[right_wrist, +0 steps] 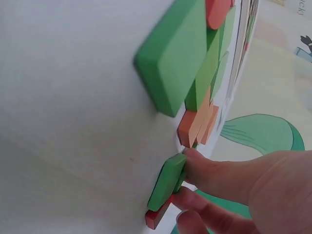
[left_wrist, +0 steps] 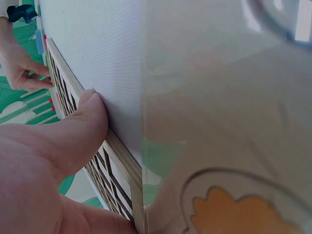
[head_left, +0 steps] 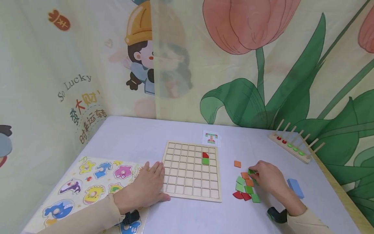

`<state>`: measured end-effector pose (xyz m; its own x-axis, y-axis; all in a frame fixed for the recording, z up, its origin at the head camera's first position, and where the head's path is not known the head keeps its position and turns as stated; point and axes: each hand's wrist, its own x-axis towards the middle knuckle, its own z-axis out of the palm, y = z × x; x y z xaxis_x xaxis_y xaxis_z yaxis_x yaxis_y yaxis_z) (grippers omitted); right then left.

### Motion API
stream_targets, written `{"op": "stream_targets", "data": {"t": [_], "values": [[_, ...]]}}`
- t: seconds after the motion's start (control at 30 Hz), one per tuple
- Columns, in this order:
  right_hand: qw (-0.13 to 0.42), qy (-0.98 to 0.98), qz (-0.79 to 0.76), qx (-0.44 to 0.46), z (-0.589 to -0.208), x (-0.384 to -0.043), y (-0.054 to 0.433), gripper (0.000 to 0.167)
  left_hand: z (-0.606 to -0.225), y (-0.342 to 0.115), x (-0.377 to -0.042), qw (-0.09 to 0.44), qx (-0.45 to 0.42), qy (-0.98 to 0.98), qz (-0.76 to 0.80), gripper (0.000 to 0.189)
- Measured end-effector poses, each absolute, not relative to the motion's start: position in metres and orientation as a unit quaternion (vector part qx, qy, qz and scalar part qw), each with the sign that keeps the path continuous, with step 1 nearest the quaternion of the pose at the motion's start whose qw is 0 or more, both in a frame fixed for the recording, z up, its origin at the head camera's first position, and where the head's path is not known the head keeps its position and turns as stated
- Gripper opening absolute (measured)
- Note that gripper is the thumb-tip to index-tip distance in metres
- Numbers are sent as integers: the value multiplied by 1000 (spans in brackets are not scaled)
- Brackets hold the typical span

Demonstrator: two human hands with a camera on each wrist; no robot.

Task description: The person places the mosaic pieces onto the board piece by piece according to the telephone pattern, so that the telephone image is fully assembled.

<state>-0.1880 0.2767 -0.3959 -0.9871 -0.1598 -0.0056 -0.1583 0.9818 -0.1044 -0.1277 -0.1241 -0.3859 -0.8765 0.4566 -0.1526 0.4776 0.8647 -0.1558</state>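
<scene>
A wooden grid board (head_left: 190, 169) lies mid-table, a red quarter-round tile (head_left: 205, 155) and a green square tile (head_left: 205, 161) in its cells. My left hand (head_left: 149, 183) rests at the board's left edge, fingers straight; in the left wrist view its thumb (left_wrist: 90, 114) touches the frame. To the right of the board, my right hand (head_left: 267, 175) pinches a green tile (right_wrist: 168, 180) between thumb and fingers. A second green edge and a red piece (right_wrist: 158, 213) show beside it; whether they are held is unclear. Loose green tiles (head_left: 240, 187), orange tiles (head_left: 249, 182) and red tiles (head_left: 246, 197) lie near that hand.
Behind the board lies a pattern card (head_left: 211, 138). A pegged wooden rack (head_left: 290, 148) with red and green pieces stands at the back right. A blue block (head_left: 295, 188) sits right of my right hand. An animal puzzle board (head_left: 79, 195) covers the left side.
</scene>
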Motion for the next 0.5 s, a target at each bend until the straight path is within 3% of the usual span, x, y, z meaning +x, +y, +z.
{"op": "stream_targets", "data": {"t": [0.5], "values": [[-50, 991, -47, -112, -392, -186, 254, 23, -385, -122, -126, 51, 235, 963, -123, 96]]}}
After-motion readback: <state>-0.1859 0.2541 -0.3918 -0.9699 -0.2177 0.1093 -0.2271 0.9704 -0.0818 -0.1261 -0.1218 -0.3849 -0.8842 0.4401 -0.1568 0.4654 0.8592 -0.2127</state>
